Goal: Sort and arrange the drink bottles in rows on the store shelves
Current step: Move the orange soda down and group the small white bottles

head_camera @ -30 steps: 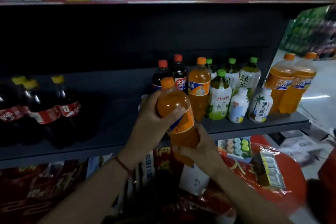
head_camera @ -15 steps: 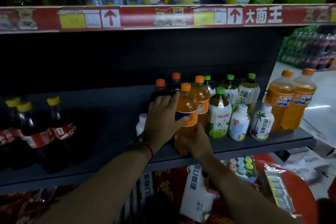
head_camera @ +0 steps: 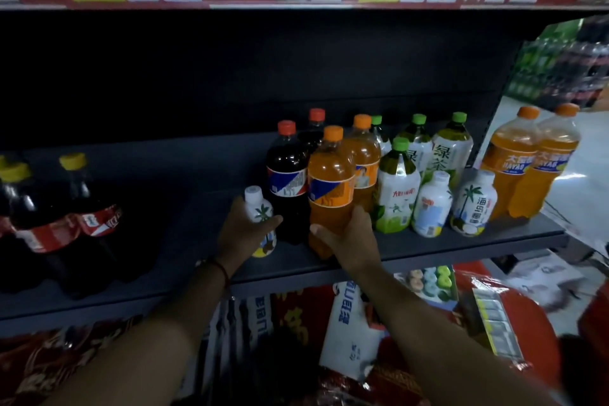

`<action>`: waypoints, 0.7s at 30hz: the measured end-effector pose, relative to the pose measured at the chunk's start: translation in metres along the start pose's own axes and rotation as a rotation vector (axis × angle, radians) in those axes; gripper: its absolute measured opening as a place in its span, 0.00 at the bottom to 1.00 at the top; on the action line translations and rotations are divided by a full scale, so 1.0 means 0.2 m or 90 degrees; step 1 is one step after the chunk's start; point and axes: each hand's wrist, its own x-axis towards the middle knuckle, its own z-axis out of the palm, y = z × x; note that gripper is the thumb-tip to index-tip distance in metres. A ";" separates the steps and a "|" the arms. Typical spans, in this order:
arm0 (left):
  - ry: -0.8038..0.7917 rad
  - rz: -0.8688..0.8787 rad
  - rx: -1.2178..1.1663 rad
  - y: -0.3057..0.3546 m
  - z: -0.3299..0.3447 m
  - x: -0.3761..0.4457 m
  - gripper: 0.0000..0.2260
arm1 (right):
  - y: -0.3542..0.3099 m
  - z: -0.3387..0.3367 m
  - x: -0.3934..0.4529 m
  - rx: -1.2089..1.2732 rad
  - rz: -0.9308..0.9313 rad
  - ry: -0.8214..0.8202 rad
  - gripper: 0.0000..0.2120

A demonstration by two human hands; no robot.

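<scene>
On the dark shelf (head_camera: 412, 254), near its front edge, the right hand (head_camera: 351, 242) has its fingers clamped round the base of an upright orange soda bottle (head_camera: 330, 188), which stands just beside a dark cola bottle (head_camera: 286, 175). Left of that, the left hand (head_camera: 242, 232) grips a small white palm-tree bottle (head_camera: 260, 211), fingers curled round its body.
</scene>
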 end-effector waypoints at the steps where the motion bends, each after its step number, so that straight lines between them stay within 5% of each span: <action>1: -0.007 -0.009 0.012 -0.05 0.00 0.03 0.32 | 0.00 -0.02 -0.01 0.023 -0.003 -0.016 0.40; 5: 0.007 -0.002 0.016 0.04 -0.02 -0.14 0.29 | 0.07 -0.23 -0.08 0.044 -0.036 -0.017 0.31; 10: -0.008 0.074 -0.084 0.21 0.01 -0.44 0.21 | 0.17 -0.68 0.03 -0.078 -0.127 0.219 0.27; 15: -0.019 0.167 -0.150 0.41 0.12 -0.54 0.23 | 0.26 -0.85 0.32 -0.085 0.022 0.096 0.43; 21: -0.067 0.168 -0.214 0.53 0.24 -0.51 0.22 | 0.37 -0.77 0.29 -0.106 0.031 0.173 0.30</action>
